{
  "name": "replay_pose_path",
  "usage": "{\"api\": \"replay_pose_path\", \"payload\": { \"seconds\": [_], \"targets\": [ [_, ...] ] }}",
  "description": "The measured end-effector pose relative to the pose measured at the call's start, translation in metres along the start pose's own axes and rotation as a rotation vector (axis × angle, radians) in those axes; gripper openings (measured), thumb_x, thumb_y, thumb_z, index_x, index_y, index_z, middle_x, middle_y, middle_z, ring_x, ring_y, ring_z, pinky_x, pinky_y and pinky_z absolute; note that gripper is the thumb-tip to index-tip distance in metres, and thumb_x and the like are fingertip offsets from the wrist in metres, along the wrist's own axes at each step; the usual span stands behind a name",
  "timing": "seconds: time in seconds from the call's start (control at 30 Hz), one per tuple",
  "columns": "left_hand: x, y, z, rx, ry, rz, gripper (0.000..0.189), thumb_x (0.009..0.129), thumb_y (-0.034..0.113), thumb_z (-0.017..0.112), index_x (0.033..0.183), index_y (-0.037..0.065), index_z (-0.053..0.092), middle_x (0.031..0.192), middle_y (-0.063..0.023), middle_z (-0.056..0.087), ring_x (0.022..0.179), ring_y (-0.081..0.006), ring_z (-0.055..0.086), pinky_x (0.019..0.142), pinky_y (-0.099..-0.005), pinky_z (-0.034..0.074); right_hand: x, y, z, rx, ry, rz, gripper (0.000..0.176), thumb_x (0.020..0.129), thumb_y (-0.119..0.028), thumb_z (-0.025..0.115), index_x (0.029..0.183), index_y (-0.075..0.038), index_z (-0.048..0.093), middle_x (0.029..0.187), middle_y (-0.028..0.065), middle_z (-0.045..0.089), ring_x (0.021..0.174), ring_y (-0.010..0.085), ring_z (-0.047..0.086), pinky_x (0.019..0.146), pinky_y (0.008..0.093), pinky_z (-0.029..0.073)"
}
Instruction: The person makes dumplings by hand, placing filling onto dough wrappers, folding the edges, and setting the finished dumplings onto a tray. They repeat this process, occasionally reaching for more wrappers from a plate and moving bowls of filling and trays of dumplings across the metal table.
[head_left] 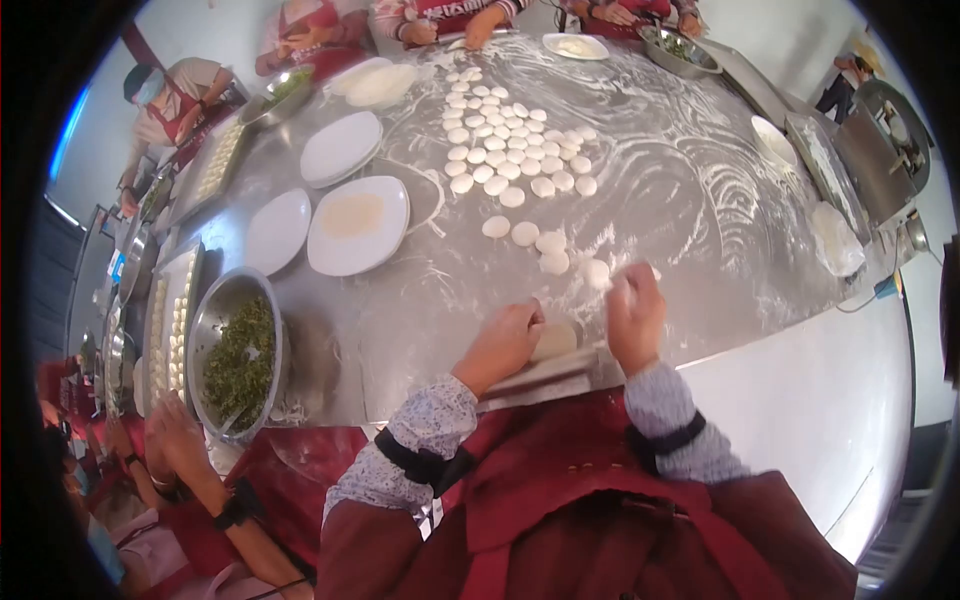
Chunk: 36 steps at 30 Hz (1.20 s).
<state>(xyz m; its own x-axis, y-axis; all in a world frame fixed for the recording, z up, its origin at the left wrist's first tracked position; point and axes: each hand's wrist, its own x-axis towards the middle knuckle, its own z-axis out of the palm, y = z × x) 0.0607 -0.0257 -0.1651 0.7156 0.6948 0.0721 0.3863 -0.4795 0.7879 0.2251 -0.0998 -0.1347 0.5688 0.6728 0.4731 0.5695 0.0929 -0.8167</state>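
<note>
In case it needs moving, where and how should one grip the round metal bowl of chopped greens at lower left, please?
The bowl is probably best gripped at opposite sides of its rim, from outside: its mouth faces up, holding greens.

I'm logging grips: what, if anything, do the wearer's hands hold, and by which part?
The left hand seems to hold the pale, dough-like piece by its left edge. What the curled right hand holds, if anything, cannot be told.

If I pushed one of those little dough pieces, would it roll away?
Probably not: the dough pieces look flattened, more like buttons than balls. They may squash a bit, since they look like raw, smooth dough. The flour dusted over the metal table might help them slide.
</note>
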Motion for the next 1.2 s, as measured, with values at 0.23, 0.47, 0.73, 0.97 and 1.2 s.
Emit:
{"api": "replay_pose_path", "payload": {
  "seconds": [0.23,0.47,0.73,0.97,1.2],
  "targets": [
    [0.021,0.010,0.013,-0.014,0.162,0.016,0.015,0.078,0.011,0.050,0.084,-0.001,0.056,0.074,-0.0181,0.060,0.072,-0.0359,0.057,0.065,-0.0433,0.044,0.036,0.000,0.044,-0.083,-0.025,-0.025,0.008,0.078,-0.005,0.047,0.083,-0.002,0.051,0.070,0.0137,0.055,0.063,0.0256,0.057,0.059,0.0331,0.044],
    [0.001,0.004,-0.005,0.005,-0.006,-0.044,0.015,0.078,0.008,0.048,0.087,-0.001,0.056,0.080,-0.0212,0.060,0.073,-0.0376,0.057,0.066,-0.0438,0.044,-0.005,0.006,-0.002,-0.004,-0.010,0.007,0.008,0.076,-0.008,0.051,0.082,-0.003,0.050,0.067,0.0157,0.055,0.058,0.0310,0.056,0.057,0.0355,0.045],
    [0.019,0.011,0.009,-0.020,0.178,0.018,0.013,0.079,0.009,0.050,0.085,-0.001,0.055,0.080,-0.0216,0.059,0.078,-0.0380,0.057,0.070,-0.0431,0.044,0.035,0.005,0.044,-0.116,0.003,-0.035,0.008,0.075,-0.008,0.051,0.082,-0.002,0.050,0.067,0.0170,0.055,0.060,0.0323,0.057,0.057,0.0365,0.045],
    [0.000,0.002,0.004,-0.015,-0.009,-0.039,0.015,0.079,0.007,0.047,0.088,-0.001,0.056,0.081,-0.0221,0.059,0.079,-0.0374,0.057,0.071,-0.0435,0.044,-0.003,0.005,0.003,-0.026,0.042,-0.021,0.008,0.075,-0.009,0.052,0.081,-0.004,0.050,0.068,0.0194,0.056,0.066,0.0392,0.057,0.057,0.0411,0.045],
    [0.021,0.013,0.015,0.061,0.076,0.001,0.017,0.079,0.009,0.047,0.092,0.001,0.055,0.083,-0.0207,0.060,0.082,-0.0375,0.057,0.074,-0.0437,0.044,0.026,0.002,0.031,-0.082,-0.020,-0.001,0.009,0.077,-0.008,0.050,0.083,-0.003,0.051,0.069,0.0180,0.057,0.065,0.0341,0.058,0.060,0.0372,0.045]
  ]
}}
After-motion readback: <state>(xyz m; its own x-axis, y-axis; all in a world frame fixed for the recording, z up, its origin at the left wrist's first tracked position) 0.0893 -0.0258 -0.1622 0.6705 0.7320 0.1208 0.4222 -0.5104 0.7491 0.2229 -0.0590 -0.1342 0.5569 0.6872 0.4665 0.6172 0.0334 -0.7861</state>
